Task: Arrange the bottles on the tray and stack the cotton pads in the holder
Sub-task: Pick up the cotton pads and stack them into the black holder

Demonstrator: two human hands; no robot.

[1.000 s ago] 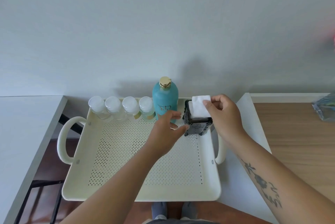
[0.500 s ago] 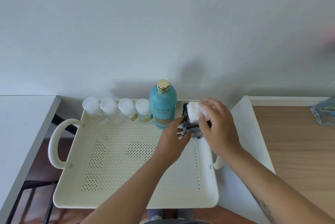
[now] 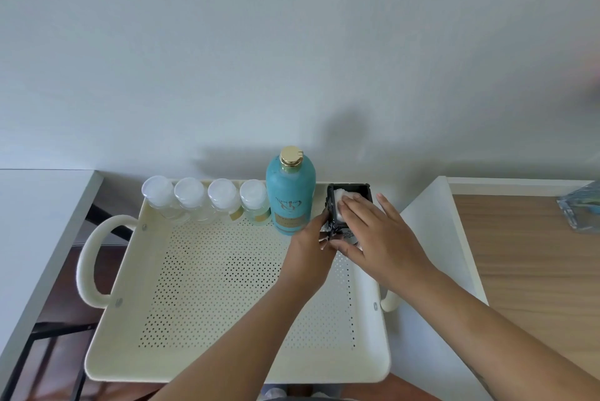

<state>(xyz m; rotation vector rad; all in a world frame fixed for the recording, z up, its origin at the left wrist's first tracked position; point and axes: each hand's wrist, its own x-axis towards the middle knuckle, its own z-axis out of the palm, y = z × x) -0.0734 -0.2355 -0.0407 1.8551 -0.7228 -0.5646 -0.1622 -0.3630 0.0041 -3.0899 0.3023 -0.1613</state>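
Nearest to the camera, two bare forearms reach forward over a cream tray [image 3: 107,329] with a dotted floor and a loop handle on each side. At the far right corner of the tray stands a small black holder [image 3: 349,194]. The left hand [image 3: 308,251] grips the holder on its near left side, the fingers closed around its wall. The right hand [image 3: 380,238] lies flat over the open top, its fingers straight and together, and presses on a white cotton pad [image 3: 340,202] which sits inside the holder; only the left part of the pad shows beside the fingers. Just left of the holder a tall teal bottle [image 3: 290,196] with a gold cap stands upright. Further left, four small clear bottles [image 3: 207,202] with white caps stand in a row along the back wall of the tray.
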